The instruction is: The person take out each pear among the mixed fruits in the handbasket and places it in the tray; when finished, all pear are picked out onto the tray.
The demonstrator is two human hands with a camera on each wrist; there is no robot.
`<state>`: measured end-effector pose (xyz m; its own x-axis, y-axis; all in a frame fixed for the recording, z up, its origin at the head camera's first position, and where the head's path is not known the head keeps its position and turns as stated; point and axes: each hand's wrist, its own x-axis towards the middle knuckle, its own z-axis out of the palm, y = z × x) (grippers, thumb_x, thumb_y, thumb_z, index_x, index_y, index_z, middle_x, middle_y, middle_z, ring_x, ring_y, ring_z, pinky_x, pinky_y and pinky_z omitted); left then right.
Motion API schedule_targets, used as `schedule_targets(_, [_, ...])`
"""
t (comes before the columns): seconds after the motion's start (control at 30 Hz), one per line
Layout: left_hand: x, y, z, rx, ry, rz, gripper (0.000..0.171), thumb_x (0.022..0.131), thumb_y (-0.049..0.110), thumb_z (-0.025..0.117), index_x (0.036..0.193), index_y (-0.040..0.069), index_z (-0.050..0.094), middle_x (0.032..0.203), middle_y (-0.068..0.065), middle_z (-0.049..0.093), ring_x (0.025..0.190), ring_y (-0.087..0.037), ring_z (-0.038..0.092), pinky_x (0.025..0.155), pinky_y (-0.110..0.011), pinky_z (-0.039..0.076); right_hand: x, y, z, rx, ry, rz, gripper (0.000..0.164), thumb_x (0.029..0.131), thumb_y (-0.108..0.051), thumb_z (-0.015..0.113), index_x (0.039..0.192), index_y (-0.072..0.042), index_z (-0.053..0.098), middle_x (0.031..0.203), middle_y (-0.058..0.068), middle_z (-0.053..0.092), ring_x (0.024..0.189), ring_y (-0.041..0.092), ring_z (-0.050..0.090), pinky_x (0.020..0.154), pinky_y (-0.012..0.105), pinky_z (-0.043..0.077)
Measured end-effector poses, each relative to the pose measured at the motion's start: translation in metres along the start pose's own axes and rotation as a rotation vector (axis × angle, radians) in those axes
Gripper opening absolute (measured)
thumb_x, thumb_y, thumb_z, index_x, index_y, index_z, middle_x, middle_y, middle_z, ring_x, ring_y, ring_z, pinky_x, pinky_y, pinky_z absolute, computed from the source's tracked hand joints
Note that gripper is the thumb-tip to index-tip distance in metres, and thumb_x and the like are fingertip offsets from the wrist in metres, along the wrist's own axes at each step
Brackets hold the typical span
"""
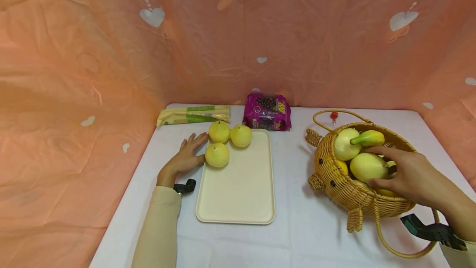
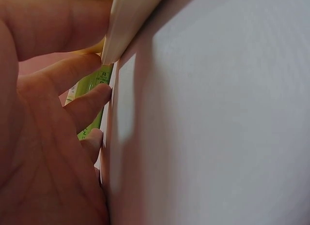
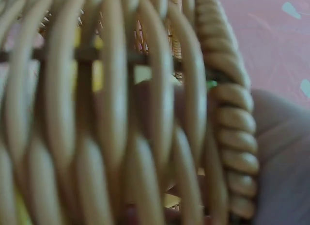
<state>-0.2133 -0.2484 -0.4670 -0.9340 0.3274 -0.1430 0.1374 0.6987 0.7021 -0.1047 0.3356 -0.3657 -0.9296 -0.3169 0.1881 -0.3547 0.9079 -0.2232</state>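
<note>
My left hand (image 1: 186, 158) lies at the left edge of a cream tray (image 1: 245, 193), fingers extended. In the left wrist view the fingers (image 2: 72, 72) reach the tray's rim. Two round pale-yellow fruits, one at the back left (image 1: 219, 131) and one at the front (image 1: 217, 155), sit close by these fingers; another round fruit (image 1: 241, 136) is beside them. My right hand (image 1: 412, 173) reaches into a wicker basket (image 1: 357, 202), thumb and fingers on opposite sides of an oval pale-green fruit (image 1: 366, 167). Basket weave (image 3: 111, 113) hides most of that grasp in the right wrist view.
Behind the tray lie a purple snack pack (image 1: 267, 112) and a long yellow-green packet (image 1: 195, 115). More fruit, including a yellow-green gourd-shaped one (image 1: 370, 138), fills the basket, and its handle (image 1: 405, 255) loops toward the front. A red lollipop (image 1: 334, 116) stands behind it.
</note>
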Motion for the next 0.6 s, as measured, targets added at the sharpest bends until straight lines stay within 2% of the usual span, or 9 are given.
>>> schedule_targets(0.17, [0.0, -0.001, 0.0, -0.005, 0.004, -0.002, 0.08, 0.097, 0.014, 0.062, 0.172, 0.009, 0.035, 0.183, -0.015, 0.024, 0.172, -0.04, -0.004, 0.137, -0.061, -0.011, -0.002, -0.003, -0.002, 0.036, 0.018, 0.039, 0.074, 0.066, -0.03, 0.106, 0.13, -0.01, 0.074, 0.109, 0.02, 0.08, 0.088, 0.035, 0.071, 0.071, 0.042, 0.053])
schedule_targets(0.27, [0.0, -0.001, -0.001, -0.01, 0.007, -0.002, 0.08, 0.096, 0.014, 0.062, 0.172, 0.008, 0.035, 0.183, -0.015, 0.024, 0.172, -0.041, -0.004, 0.137, -0.061, -0.011, -0.004, -0.002, -0.004, 0.055, 0.065, 0.022, 0.073, 0.067, -0.026, 0.105, 0.133, -0.015, 0.074, 0.118, 0.021, 0.079, 0.096, 0.038, 0.072, 0.076, 0.025, 0.051])
schedule_targets(0.33, [0.0, -0.001, -0.001, -0.015, 0.012, 0.002, 0.08, 0.096, 0.013, 0.063, 0.171, 0.007, 0.036, 0.182, -0.016, 0.024, 0.172, -0.041, -0.004, 0.137, -0.062, -0.011, -0.006, 0.001, -0.007, 0.094, 0.088, 0.022, 0.073, 0.07, -0.022, 0.104, 0.136, -0.016, 0.073, 0.124, 0.022, 0.077, 0.1, 0.016, 0.071, 0.076, 0.01, 0.046])
schedule_targets(0.4, [0.0, -0.001, 0.0, -0.018, 0.013, 0.005, 0.08, 0.097, 0.013, 0.064, 0.171, 0.007, 0.036, 0.182, -0.016, 0.025, 0.172, -0.042, -0.003, 0.137, -0.062, -0.011, -0.01, 0.003, -0.009, 0.157, 0.116, 0.033, 0.074, 0.073, -0.015, 0.103, 0.14, -0.015, 0.072, 0.128, 0.025, 0.074, 0.101, -0.005, 0.063, 0.074, -0.002, 0.041])
schedule_targets(0.47, [0.001, -0.001, 0.001, -0.021, 0.012, 0.012, 0.08, 0.096, 0.013, 0.064, 0.171, 0.006, 0.037, 0.182, -0.017, 0.025, 0.172, -0.042, -0.003, 0.137, -0.062, -0.011, -0.016, 0.002, -0.011, 0.231, 0.141, 0.065, 0.076, 0.075, -0.009, 0.1, 0.145, -0.012, 0.069, 0.132, 0.028, 0.07, 0.1, -0.022, 0.05, 0.075, -0.005, 0.043])
schedule_targets(0.5, [0.001, -0.001, 0.001, -0.019, 0.01, 0.01, 0.079, 0.097, 0.014, 0.064, 0.171, 0.007, 0.036, 0.182, -0.017, 0.025, 0.172, -0.042, -0.002, 0.137, -0.062, -0.01, -0.019, 0.001, -0.011, 0.283, 0.16, 0.081, 0.078, 0.076, -0.004, 0.099, 0.147, -0.01, 0.067, 0.136, 0.021, 0.069, 0.1, -0.028, 0.044, 0.077, -0.006, 0.044])
schedule_targets(0.6, [0.001, 0.0, 0.0, -0.009, 0.005, 0.006, 0.079, 0.097, 0.014, 0.063, 0.171, 0.008, 0.036, 0.182, -0.016, 0.025, 0.172, -0.041, -0.003, 0.137, -0.062, -0.01, -0.027, -0.006, -0.01, 0.439, 0.223, 0.105, 0.081, 0.079, 0.011, 0.091, 0.153, -0.005, 0.061, 0.143, 0.001, 0.065, 0.105, -0.023, 0.055, 0.084, -0.005, 0.047])
